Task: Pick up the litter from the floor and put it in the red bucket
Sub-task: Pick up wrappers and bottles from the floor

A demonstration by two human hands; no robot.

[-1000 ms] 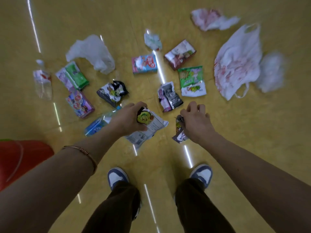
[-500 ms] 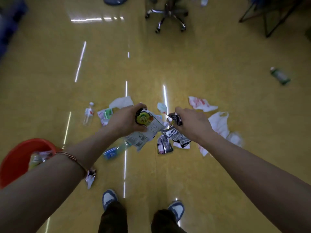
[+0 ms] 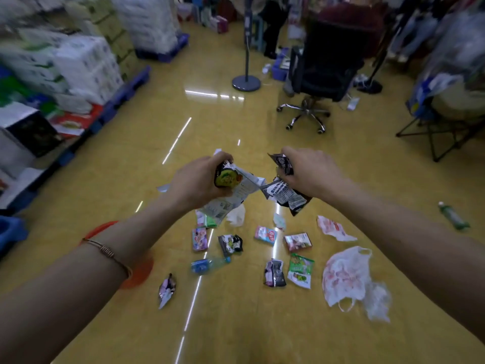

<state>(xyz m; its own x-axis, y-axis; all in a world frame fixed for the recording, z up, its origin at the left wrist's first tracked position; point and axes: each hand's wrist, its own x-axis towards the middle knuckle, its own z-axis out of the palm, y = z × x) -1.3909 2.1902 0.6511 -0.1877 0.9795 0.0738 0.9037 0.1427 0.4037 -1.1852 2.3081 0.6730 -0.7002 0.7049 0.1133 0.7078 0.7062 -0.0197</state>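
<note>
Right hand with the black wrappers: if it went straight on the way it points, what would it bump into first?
Probably the white printed wrapper gripped by the left hand; the right hand points toward it, though depth is unclear.

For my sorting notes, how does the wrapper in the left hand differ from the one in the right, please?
The white wrapper in the left hand bears a green-and-yellow picture; the black wrapper in the right hand bears white printed panels. The white wrapper looks larger than the black wrapper. Both are crumpled and gripped.
</note>
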